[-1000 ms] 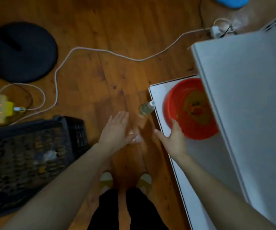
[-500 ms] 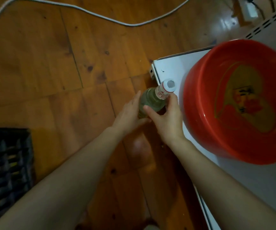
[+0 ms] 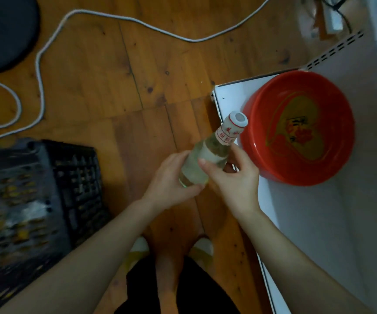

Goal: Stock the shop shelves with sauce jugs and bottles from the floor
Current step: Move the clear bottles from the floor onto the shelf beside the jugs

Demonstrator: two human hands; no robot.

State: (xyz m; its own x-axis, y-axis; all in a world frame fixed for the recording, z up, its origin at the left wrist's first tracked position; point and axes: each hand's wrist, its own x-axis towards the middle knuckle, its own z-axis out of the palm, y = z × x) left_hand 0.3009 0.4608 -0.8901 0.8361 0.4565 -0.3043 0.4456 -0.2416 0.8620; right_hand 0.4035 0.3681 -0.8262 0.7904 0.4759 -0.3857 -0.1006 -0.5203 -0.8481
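A clear glass bottle [image 3: 208,152] with pale liquid, a white cap and a red-printed neck label is lifted off the wooden floor, tilted with its cap toward the upper right. My left hand [image 3: 171,182] grips the bottle's lower body from the left. My right hand [image 3: 232,175] holds its upper body from the right, thumb across the glass. The bottle hangs beside the front corner of the white bottom shelf [image 3: 296,214].
A red plastic basin [image 3: 296,128] sits on the white shelf at the right. A black plastic crate [image 3: 35,200] stands on the floor at the left. A white cable [image 3: 40,71] loops across the floor, and a dark round stand base [image 3: 3,30] lies top left. My feet are below.
Both hands reached down and took hold of the bottle on the floor. They have since lifted it up and toward me, and my head has risen away from the floor.
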